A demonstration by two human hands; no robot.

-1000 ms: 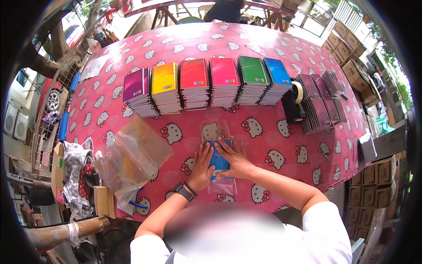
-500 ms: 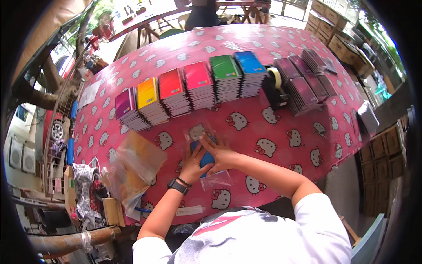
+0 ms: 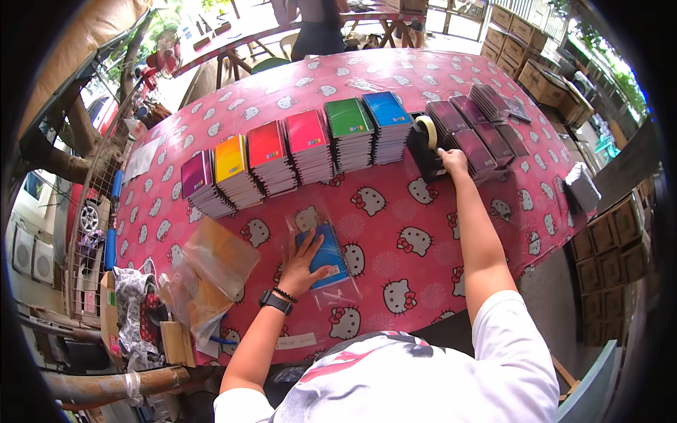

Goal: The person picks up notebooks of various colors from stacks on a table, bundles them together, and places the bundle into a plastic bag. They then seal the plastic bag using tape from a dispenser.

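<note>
My left hand (image 3: 300, 266) lies open, fingers spread, on the left part of a blue spiral notebook (image 3: 326, 255). A clear plastic sleeve (image 3: 338, 290) surrounds the notebook, its loose end showing past the near edge. Farther right, my right hand (image 3: 453, 162) is closed in a pinch at the front of a black tape dispenser (image 3: 423, 156). A small pale bit of tape shows at its fingertips. The dispenser holds a roll of yellowish tape (image 3: 426, 132).
Notebook stacks in several colours, such as the red stack (image 3: 269, 151), stand in a row behind. Purple wrapped packs (image 3: 471, 149) sit beside the dispenser. Clear plastic sleeves (image 3: 220, 257) lie at left. A person (image 3: 319, 28) is at the far table.
My right hand has left the notebook and reached out to the tape dispenser at the far right. My left hand stays on the notebook, now more visible. The view has shifted slightly.
</note>
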